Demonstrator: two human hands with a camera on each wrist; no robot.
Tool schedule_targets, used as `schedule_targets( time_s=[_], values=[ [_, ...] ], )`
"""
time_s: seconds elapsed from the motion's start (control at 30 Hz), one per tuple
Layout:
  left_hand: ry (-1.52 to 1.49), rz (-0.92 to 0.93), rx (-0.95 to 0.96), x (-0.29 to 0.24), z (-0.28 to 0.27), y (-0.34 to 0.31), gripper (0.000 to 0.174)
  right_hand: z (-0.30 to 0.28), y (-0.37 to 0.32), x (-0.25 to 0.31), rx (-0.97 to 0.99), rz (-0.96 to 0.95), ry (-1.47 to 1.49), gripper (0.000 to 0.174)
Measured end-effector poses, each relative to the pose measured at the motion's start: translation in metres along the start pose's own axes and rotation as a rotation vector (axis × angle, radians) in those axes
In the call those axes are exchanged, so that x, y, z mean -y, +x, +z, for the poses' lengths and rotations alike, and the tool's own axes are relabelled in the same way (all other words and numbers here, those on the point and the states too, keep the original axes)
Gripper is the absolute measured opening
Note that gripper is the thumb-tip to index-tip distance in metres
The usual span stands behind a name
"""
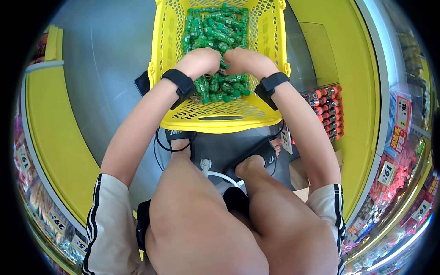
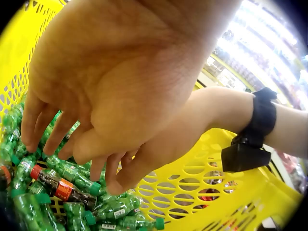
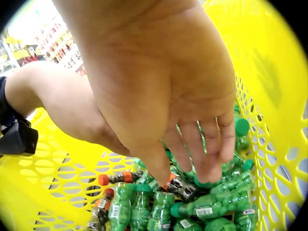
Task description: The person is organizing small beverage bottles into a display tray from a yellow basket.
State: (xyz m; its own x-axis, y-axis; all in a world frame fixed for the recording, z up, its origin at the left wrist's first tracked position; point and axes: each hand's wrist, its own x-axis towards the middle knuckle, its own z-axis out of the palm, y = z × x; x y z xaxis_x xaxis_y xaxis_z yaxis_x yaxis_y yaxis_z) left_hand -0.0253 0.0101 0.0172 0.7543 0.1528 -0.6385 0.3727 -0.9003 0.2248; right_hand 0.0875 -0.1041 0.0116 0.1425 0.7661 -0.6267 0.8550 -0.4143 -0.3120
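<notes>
Both hands are inside a yellow plastic basket (image 1: 220,124), close over a heap of small green bottles (image 1: 222,32) with green caps. My left hand (image 1: 201,62) points down, its fingers loosely bent and spread over the bottles; nothing shows in its palm in the left wrist view. Beside it, my right hand (image 1: 250,62) reaches down with fingers nearly straight, fingertips right at the green bottles. A dark bottle (image 2: 62,185) with a red cap and label lies among the green ones. Further dark bottles with orange-red caps, one of them this bottle (image 3: 120,177), show in the right wrist view.
Right of the basket stands a clear box of dark bottles with orange caps (image 1: 327,110). A cardboard box (image 1: 299,176) and a white plug with cable (image 1: 206,165) are on the floor near the feet. Yellow shelf units (image 1: 55,119) with price-tagged goods flank both sides.
</notes>
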Motion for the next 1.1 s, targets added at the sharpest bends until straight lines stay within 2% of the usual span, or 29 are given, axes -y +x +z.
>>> schedule_targets(
  time_s=[0.07, 0.13, 0.23, 0.3, 0.4, 0.57, 0.63, 0.77, 0.83, 0.87, 0.93, 1.03, 1.1],
  values=[
    [-0.032, -0.017, 0.057, -0.007, -0.003, 0.003, 0.033, 0.016, 0.025, -0.012, 0.029, -0.045, 0.007, 0.046],
    [-0.015, -0.026, 0.098, -0.004, 0.007, 0.018, 0.032, 0.026, 0.037, -0.015, 0.057, -0.095, 0.016, 0.046],
    [-0.042, -0.051, 0.155, 0.002, 0.012, 0.025, 0.032, 0.028, 0.046, -0.012, 0.137, -0.031, 0.008, 0.044],
    [-0.008, -0.035, 0.133, 0.009, 0.022, 0.03, 0.033, 0.026, 0.049, -0.011, 0.285, 0.035, 0.132, 0.04],
    [-0.011, -0.074, 0.041, 0.02, 0.04, 0.034, 0.036, 0.029, 0.048, -0.006, 0.237, 0.039, 0.092, 0.035],
    [-0.03, -0.061, 0.076, 0.023, 0.038, 0.035, 0.03, 0.024, 0.033, 0.006, 0.214, 0.104, 0.188, 0.025],
    [0.037, -0.075, 0.146, 0.023, 0.036, 0.043, 0.029, 0.032, 0.039, 0.006, 0.257, 0.142, 0.156, 0.041],
    [-0.006, -0.088, 0.08, 0.015, 0.023, 0.03, 0.031, 0.031, 0.036, 0.006, 0.222, 0.123, 0.206, 0.033],
    [-0.007, -0.14, 0.104, 0.009, 0.011, 0.022, 0.029, 0.03, 0.032, 0.003, 0.197, 0.135, 0.383, 0.042],
    [-0.008, -0.141, 0.104, 0.008, 0.005, 0.017, 0.029, 0.029, 0.029, 0.0, 0.198, 0.134, 0.381, 0.042],
    [-0.065, -0.148, 0.03, 0.007, -0.004, 0.006, 0.026, 0.024, 0.021, -0.002, 0.113, 0.088, 0.467, 0.048],
    [-0.067, -0.158, 0.028, 0.008, -0.01, -0.006, 0.024, 0.013, 0.022, -0.001, 0.153, 0.1, 0.444, 0.039],
    [-0.08, -0.148, 0.02, 0.013, -0.01, -0.006, 0.024, 0.004, 0.024, 0.0, 0.13, 0.065, 0.332, 0.044]
  ],
)
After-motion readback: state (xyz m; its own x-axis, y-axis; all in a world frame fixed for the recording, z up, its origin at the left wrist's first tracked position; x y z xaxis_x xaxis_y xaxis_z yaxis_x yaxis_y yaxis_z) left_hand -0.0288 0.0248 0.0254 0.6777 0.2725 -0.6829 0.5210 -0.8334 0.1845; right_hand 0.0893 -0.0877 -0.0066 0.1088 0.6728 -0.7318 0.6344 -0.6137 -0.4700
